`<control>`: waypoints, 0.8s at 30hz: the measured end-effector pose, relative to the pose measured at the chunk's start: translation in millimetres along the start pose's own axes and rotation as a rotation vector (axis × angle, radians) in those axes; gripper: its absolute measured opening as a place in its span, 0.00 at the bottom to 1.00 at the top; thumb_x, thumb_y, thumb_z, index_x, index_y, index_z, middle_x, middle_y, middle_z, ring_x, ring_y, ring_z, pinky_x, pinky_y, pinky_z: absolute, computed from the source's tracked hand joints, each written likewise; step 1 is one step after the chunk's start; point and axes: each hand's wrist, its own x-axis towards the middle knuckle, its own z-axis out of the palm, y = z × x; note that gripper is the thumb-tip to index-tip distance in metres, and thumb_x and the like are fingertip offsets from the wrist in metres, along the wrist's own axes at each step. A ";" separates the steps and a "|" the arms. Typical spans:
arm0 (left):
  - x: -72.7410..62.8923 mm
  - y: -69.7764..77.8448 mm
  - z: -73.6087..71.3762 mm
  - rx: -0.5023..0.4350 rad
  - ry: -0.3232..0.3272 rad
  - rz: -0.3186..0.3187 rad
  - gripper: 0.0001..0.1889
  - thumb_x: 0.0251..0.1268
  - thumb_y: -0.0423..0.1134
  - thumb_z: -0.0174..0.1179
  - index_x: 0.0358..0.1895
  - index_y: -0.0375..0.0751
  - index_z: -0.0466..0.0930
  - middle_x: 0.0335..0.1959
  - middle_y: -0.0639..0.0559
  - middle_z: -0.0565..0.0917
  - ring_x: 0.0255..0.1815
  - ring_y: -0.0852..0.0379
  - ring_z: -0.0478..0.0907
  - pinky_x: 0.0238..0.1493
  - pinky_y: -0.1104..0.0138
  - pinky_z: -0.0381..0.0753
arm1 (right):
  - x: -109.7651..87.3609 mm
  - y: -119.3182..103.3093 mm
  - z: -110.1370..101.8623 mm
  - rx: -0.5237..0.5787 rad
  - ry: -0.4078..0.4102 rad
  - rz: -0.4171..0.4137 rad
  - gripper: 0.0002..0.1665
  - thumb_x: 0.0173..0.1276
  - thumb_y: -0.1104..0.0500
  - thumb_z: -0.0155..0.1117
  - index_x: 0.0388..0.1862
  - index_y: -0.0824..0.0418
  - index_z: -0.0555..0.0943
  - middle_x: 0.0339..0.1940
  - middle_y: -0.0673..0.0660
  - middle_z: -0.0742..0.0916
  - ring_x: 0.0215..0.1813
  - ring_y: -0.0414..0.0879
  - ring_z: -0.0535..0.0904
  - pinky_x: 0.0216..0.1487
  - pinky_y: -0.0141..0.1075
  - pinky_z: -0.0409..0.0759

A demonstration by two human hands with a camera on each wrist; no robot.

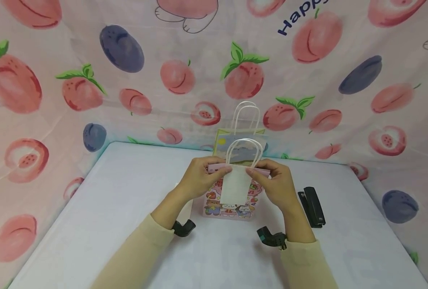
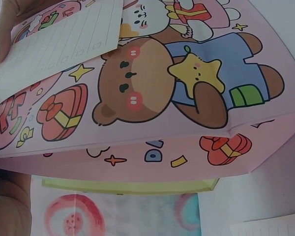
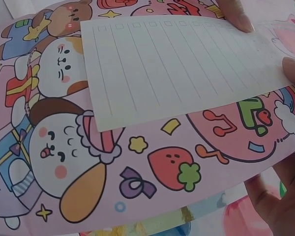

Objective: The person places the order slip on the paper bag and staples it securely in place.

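Note:
A pink cartoon-print paper gift bag [image 1: 211, 206] with white twisted handles [image 1: 244, 140] is held between both hands near the table's middle. A white lined paper slip [image 1: 234, 190], with small check boxes along one edge, lies flat against the bag's front. My left hand [image 1: 199, 176] pinches the slip's top left and the bag's rim, thumb in front and fingers behind. At the other side my right hand [image 1: 276, 180] pinches likewise. The wrist views show the slip [image 3: 187, 69] over the printed bear [image 2: 137, 81] side and other animals. Fingers behind the bag are partly hidden.
Behind the pink bag stands another paper bag [image 1: 223, 148] with a yellow-green edge and white handles. A black stapler [image 1: 312, 206] lies right of my right forearm. More lined paper [image 1: 186, 210] lies beneath my left wrist. A fruit-print cloth [image 1: 178, 48] hangs behind the white table [image 1: 214, 261].

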 end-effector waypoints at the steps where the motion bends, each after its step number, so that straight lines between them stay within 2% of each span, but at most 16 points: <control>1: -0.1 -0.2 0.2 -0.001 0.001 0.000 0.09 0.72 0.41 0.67 0.46 0.41 0.90 0.40 0.48 0.92 0.33 0.60 0.88 0.36 0.65 0.89 | -0.2 0.1 0.2 -0.002 -0.001 0.000 0.05 0.69 0.66 0.71 0.42 0.68 0.87 0.38 0.45 0.90 0.45 0.42 0.83 0.41 0.33 0.86; 9: 1.0 -3.2 2.9 0.004 0.033 0.052 0.08 0.71 0.40 0.68 0.46 0.40 0.90 0.41 0.48 0.92 0.34 0.60 0.88 0.36 0.66 0.89 | 0.3 -0.1 -1.1 0.004 -0.004 -0.010 0.05 0.68 0.68 0.71 0.41 0.69 0.87 0.37 0.41 0.90 0.43 0.41 0.83 0.40 0.33 0.86; 11: 0.8 -2.4 2.8 0.011 0.037 0.072 0.08 0.70 0.39 0.68 0.45 0.40 0.91 0.41 0.48 0.92 0.34 0.61 0.88 0.36 0.67 0.89 | -0.3 -1.7 -1.6 0.003 -0.004 -0.008 0.05 0.68 0.69 0.71 0.41 0.69 0.87 0.37 0.41 0.89 0.45 0.41 0.83 0.42 0.32 0.86; 15: 1.8 -0.6 2.9 0.017 0.037 0.101 0.07 0.70 0.38 0.68 0.45 0.39 0.91 0.40 0.47 0.92 0.33 0.61 0.87 0.35 0.67 0.88 | -0.8 -5.4 -4.2 -0.006 -0.008 -0.007 0.05 0.67 0.68 0.72 0.41 0.67 0.88 0.39 0.44 0.90 0.50 0.41 0.83 0.54 0.31 0.81; 19: 2.7 -0.6 3.5 0.007 0.040 0.095 0.07 0.70 0.38 0.68 0.44 0.39 0.91 0.39 0.47 0.92 0.31 0.62 0.87 0.33 0.67 0.87 | -0.6 -7.9 -9.3 -0.006 -0.027 -0.033 0.09 0.66 0.70 0.72 0.45 0.66 0.87 0.43 0.46 0.90 0.53 0.41 0.83 0.60 0.32 0.78; 24: 1.1 -2.9 4.5 -0.017 0.045 0.065 0.08 0.71 0.39 0.68 0.45 0.39 0.91 0.39 0.46 0.92 0.32 0.61 0.86 0.34 0.67 0.87 | -1.5 -9.1 -18.8 0.066 -0.013 -0.127 0.18 0.62 0.77 0.69 0.52 0.74 0.83 0.44 0.50 0.90 0.51 0.43 0.85 0.59 0.32 0.80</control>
